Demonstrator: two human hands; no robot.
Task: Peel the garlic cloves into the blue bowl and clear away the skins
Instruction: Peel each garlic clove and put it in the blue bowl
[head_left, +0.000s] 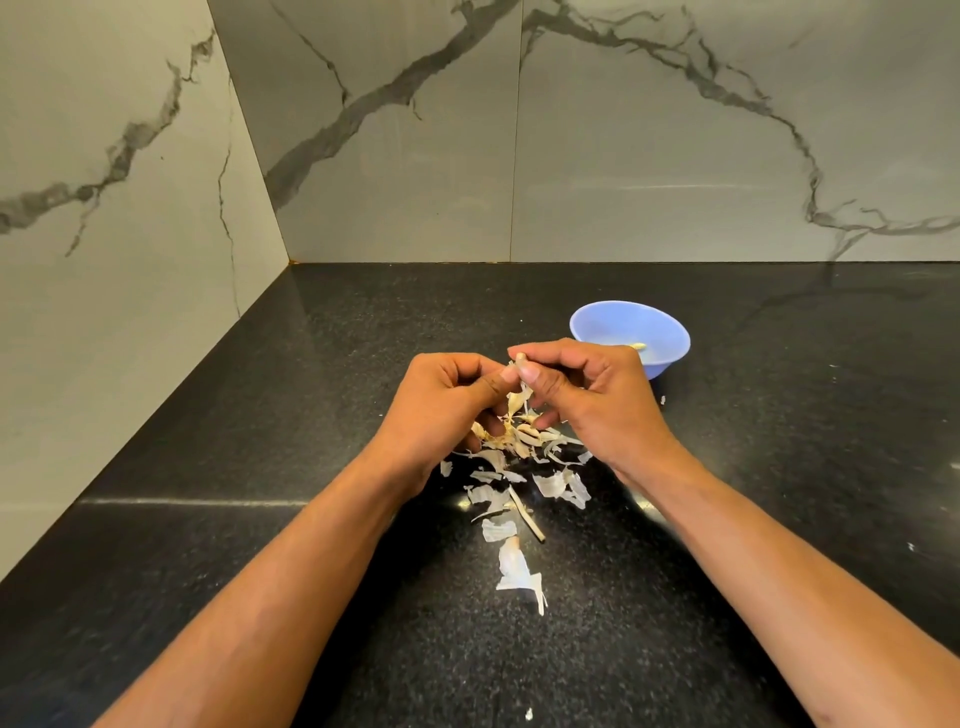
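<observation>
Garlic clove (519, 359), pale and half-skinned, pinched between both hands' fingers (530, 371).

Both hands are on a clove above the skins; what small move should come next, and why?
Probably pull the loose skin off: both hands pinch the garlic clove, skin still hanging from it, and the blue bowl sits just beyond.

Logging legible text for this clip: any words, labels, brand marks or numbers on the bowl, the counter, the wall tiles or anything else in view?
None: no text, label, brand or number shows anywhere.
Blue bowl: plain, no marking visible.
Black counter: only speckle and glare.
Marble wall tiles: only grey veining.
Garlic skins: unmarked.
</observation>
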